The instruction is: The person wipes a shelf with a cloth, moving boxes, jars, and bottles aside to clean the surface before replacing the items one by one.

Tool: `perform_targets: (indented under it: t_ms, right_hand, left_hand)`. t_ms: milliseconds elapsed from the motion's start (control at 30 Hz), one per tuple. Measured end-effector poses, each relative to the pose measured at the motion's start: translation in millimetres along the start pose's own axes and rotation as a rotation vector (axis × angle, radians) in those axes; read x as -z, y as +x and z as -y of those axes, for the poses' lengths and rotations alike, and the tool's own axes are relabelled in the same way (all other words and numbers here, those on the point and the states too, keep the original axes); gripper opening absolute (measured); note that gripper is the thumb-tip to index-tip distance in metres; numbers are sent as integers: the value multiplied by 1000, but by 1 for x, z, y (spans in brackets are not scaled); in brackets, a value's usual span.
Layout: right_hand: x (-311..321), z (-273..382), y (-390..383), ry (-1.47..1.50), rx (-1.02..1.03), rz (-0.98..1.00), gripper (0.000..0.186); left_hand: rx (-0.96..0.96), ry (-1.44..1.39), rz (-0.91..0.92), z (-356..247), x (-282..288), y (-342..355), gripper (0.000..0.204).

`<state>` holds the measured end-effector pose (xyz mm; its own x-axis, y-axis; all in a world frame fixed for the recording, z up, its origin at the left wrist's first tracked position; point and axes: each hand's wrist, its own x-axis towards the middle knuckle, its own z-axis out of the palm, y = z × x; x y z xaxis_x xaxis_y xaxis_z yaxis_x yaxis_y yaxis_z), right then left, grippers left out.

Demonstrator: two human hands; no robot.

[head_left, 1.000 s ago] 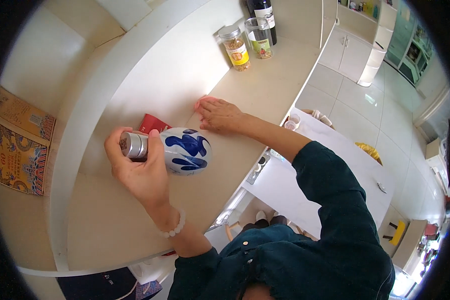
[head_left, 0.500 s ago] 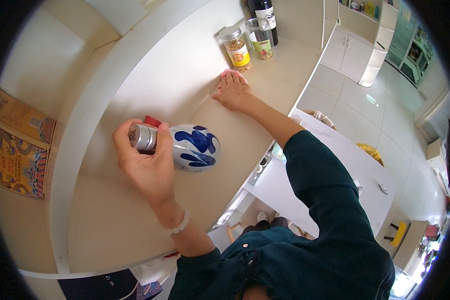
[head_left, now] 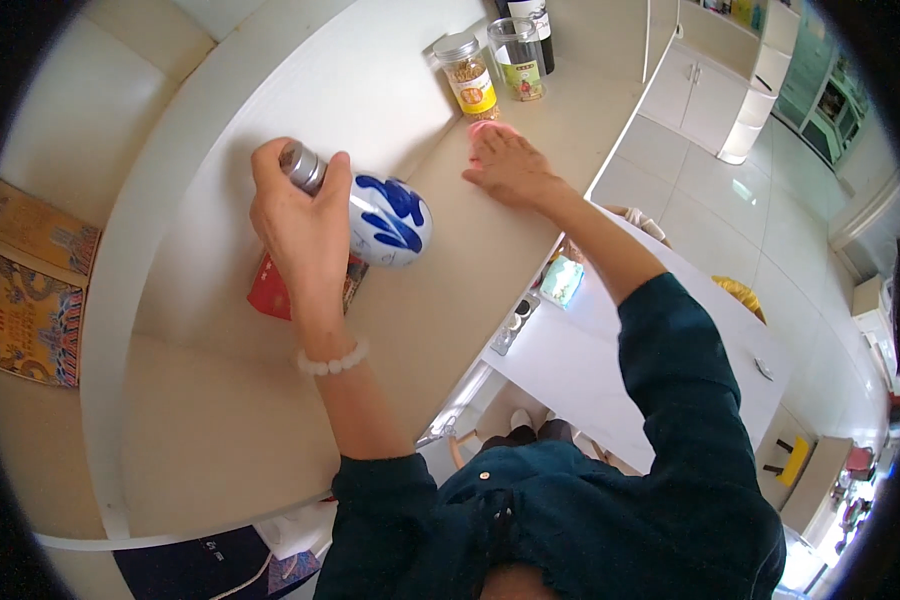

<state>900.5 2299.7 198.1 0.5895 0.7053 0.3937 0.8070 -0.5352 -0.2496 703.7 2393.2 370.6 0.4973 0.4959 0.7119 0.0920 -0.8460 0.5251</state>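
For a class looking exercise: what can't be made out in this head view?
In the head view:
Pink cloth: partly under the right hand.
Red box: partly behind the left hand.
Whether silver cap joins blue-and-white vessel: left hand covers between.
Dark bottle: top cut off by upper edge.

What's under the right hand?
A pink cloth shows past the far edge of the right hand, on the beige shelf. The rest of the cloth, and whatever lies beneath it, is covered.
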Motion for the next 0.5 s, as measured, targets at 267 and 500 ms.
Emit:
perform_targets:
  t_ms: [267, 500]
  right_hand:
    - [30, -95, -30, -85, -118, -71, 47]
    - [29, -106, -39, -408, 350, -234, 23]
  left_hand:
    - [-82, 33, 25, 22, -24, 24, 38]
    - [-59, 3, 98, 37, -41, 32, 38]
